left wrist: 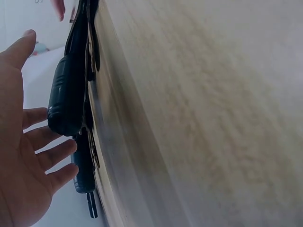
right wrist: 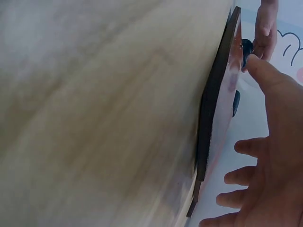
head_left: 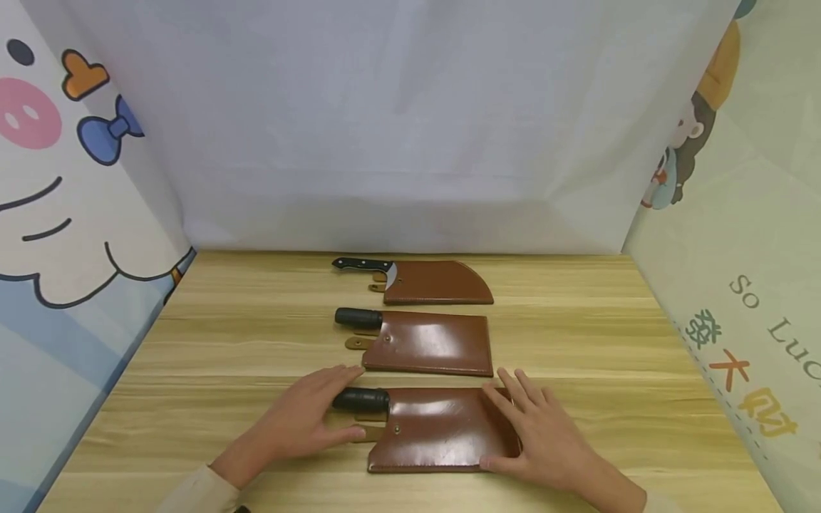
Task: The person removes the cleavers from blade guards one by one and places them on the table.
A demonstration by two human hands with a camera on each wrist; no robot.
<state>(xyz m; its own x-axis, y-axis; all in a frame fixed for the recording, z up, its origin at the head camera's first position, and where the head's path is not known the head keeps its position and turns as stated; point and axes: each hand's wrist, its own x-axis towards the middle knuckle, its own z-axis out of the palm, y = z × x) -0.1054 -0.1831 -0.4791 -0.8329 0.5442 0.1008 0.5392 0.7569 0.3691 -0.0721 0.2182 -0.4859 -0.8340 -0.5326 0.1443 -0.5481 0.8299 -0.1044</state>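
Three cleavers in brown leather sheaths lie in a row on the wooden table, their black handles to the left. My left hand (head_left: pixel 304 417) is beside the black handle (head_left: pixel 362 400) of the nearest cleaver, fingers extended. In the left wrist view its fingers spread by that handle (left wrist: pixel 68 94); whether they touch it I cannot tell. Over the right end of the nearest sheath (head_left: pixel 439 431) is my right hand (head_left: pixel 551 434), fingers spread. The right wrist view shows these fingers apart, not wrapped around the sheath (right wrist: pixel 220 99).
Behind the nearest cleaver lies the middle sheathed cleaver (head_left: pixel 436 342), with a squared end. Farthest back is a third sheathed cleaver (head_left: pixel 439 281) with a curved tip. A white cloth (head_left: pixel 410 142) hangs behind the table (head_left: pixel 224 342), and printed cloths hang at both sides.
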